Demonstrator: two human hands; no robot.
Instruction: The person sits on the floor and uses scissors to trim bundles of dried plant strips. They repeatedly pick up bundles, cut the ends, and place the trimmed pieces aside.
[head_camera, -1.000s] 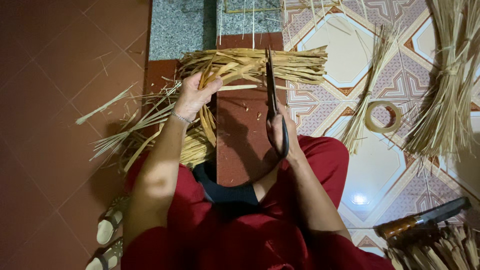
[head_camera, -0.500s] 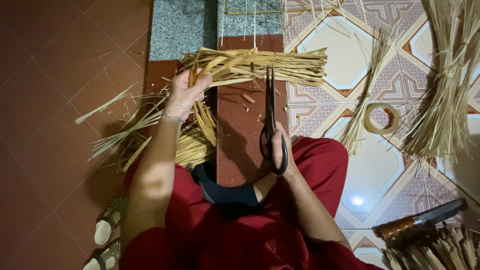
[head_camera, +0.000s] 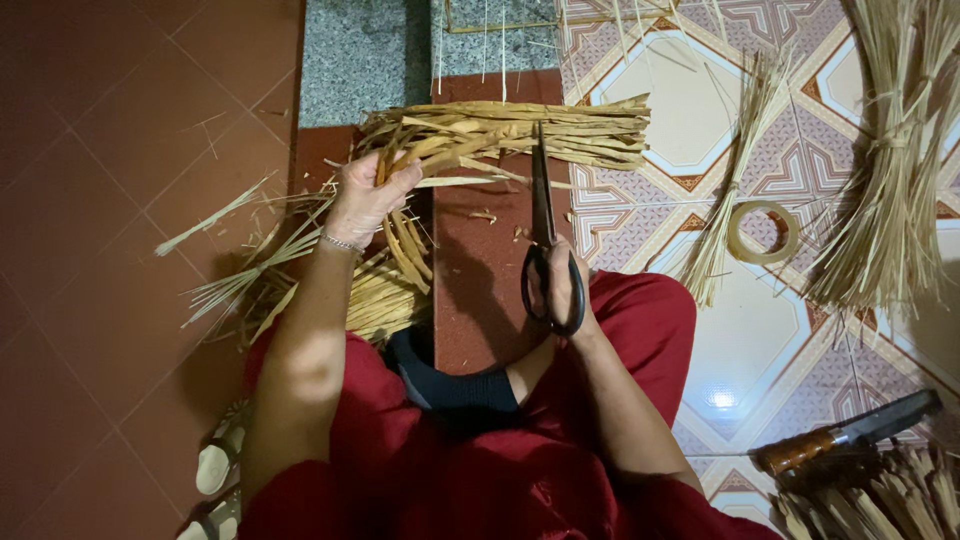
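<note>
My left hand (head_camera: 368, 196) grips the left end of a thick bundle of dry yellow straw strips (head_camera: 520, 134) that lies across the floor in front of me. My right hand (head_camera: 562, 290) holds a pair of large black scissors (head_camera: 545, 240) by the handles, blades shut and pointing up toward the bundle's underside. Small cut bits lie on the red tile between the hands. I sit on the floor in red clothes.
Loose straw pieces (head_camera: 300, 265) pile up by my left forearm. A roll of tape (head_camera: 763, 232) and a thin straw bunch (head_camera: 730, 200) lie on the patterned tiles at right, beside a big tied sheaf (head_camera: 890, 170). A knife with a wooden handle (head_camera: 840, 440) rests bottom right.
My left hand has shifted up and right along the bundle's end. The scissors have slid down slightly, away from the straw.
</note>
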